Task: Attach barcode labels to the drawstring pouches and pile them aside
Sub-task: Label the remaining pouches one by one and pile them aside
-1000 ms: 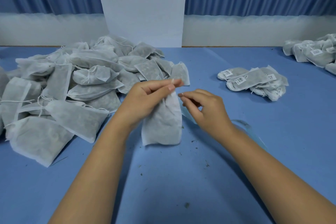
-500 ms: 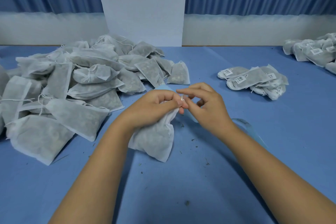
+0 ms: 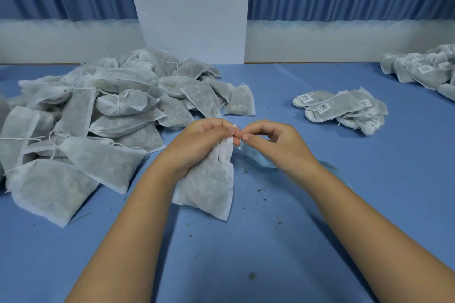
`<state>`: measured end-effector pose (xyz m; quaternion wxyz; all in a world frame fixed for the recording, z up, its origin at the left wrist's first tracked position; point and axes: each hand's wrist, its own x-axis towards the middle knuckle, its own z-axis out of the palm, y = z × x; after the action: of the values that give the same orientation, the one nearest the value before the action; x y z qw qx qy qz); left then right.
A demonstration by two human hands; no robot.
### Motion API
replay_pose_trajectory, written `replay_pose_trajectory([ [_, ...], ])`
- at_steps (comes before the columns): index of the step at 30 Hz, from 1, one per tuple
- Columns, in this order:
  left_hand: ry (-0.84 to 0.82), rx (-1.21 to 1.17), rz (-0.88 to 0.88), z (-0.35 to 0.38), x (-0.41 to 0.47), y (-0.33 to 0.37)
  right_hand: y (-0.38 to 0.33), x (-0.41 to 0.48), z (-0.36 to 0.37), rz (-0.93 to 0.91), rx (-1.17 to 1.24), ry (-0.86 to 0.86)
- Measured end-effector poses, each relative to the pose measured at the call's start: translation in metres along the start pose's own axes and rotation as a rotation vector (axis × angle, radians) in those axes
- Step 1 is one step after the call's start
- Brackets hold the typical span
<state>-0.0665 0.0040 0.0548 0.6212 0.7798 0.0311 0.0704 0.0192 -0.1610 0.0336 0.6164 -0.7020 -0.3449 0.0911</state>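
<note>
My left hand (image 3: 199, 145) grips the gathered neck of a white drawstring pouch (image 3: 209, 187), which hangs down onto the blue table (image 3: 246, 248). A bit of white string pokes out above my left fingertips. My right hand (image 3: 275, 145) meets the left at the pouch's neck, its thumb and forefinger pinched together; what they pinch is too small to make out. A big heap of unlabelled pouches (image 3: 103, 115) lies to the left. A small pile of pouches with barcode labels (image 3: 339, 108) lies at the right.
Another group of labelled pouches (image 3: 423, 71) sits at the far right edge. A translucent bluish strip (image 3: 258, 157) lies on the table under my right wrist. Dark crumbs are scattered over the cloth near me. A white pillar and blue curtains stand behind the table.
My left hand has lowered the pouch and bunched its neck. My right hand has closed in from apart until its fingertips meet the left hand at the neck.
</note>
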Motion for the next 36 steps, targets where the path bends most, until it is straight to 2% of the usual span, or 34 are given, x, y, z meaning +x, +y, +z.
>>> replay_pose_trajectory([
  [5,-0.030,0.059,-0.014,0.000,0.001,-0.001,-0.001,-0.001,0.002,-0.018,-0.115,-0.073],
  [12,-0.036,0.083,-0.047,-0.001,0.003,-0.004,0.001,-0.002,0.004,-0.083,-0.148,-0.094],
  [16,-0.013,0.106,-0.054,0.001,0.003,-0.005,0.007,0.000,0.006,-0.099,-0.230,-0.077],
  [24,0.126,0.157,0.052,0.005,0.007,-0.007,0.014,0.003,0.003,-0.128,-0.372,0.036],
  [29,0.090,0.194,-0.010,0.006,0.007,-0.008,0.012,0.001,0.005,-0.120,-0.320,0.063],
  [36,0.124,0.186,0.023,0.003,0.005,-0.006,0.010,0.000,0.002,-0.164,-0.256,0.072],
])
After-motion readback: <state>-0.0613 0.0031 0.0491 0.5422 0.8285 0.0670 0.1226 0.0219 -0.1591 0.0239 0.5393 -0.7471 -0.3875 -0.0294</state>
